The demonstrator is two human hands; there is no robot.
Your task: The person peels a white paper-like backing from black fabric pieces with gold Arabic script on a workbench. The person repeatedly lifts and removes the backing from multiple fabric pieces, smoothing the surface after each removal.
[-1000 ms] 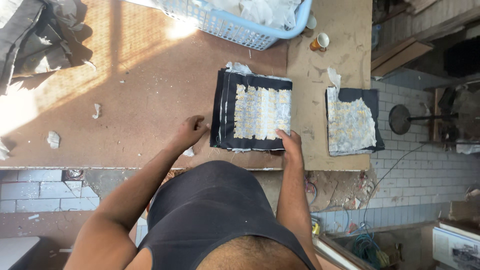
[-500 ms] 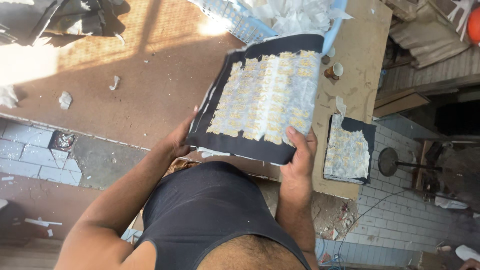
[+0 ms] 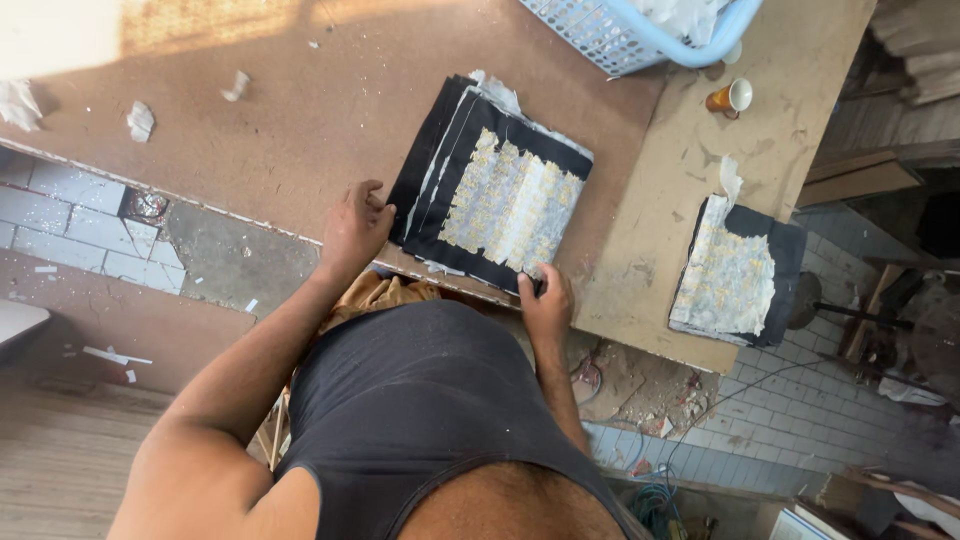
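Black sheet stack (image 3: 490, 195), gold flecks, w/ frayed edges.

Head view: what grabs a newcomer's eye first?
A stack of black sheets with a gold-flecked top lies on the brown table, with the left hand at its near-left edge and the right hand at its near corner. A second, smaller stack lies to the right.

black sheets (image 3: 487, 190) flecked pale gold; light blue lattice basket (image 3: 640, 35); brown board (image 3: 300, 110); orange-and-white cup (image 3: 729, 98).
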